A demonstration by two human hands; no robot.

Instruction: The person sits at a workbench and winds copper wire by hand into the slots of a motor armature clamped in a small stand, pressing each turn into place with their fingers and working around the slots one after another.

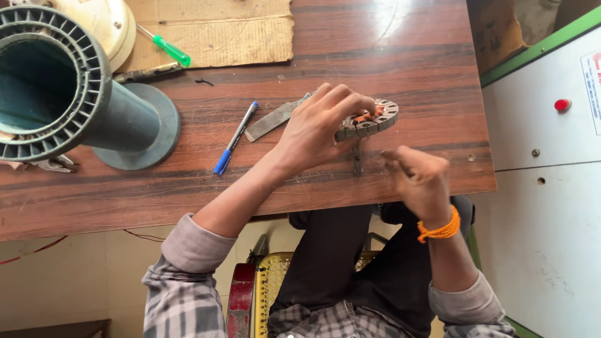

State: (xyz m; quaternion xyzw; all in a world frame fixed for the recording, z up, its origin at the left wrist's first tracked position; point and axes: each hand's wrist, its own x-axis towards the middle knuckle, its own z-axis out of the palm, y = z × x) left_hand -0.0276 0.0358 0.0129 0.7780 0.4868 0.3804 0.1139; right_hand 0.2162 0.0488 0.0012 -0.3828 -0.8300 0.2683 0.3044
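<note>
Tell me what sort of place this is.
Probably a small motor-winding or repair workshop: the left hand holds a slotted round metal core with copper wire on a wooden workbench, beside a flat metal file and a green-handled screwdriver.

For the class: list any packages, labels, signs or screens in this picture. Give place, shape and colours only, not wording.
Label: on the white cabinet at the right edge, a tall white rectangle with small print, cut off by the frame.
Packages and screens: none in view.
</note>
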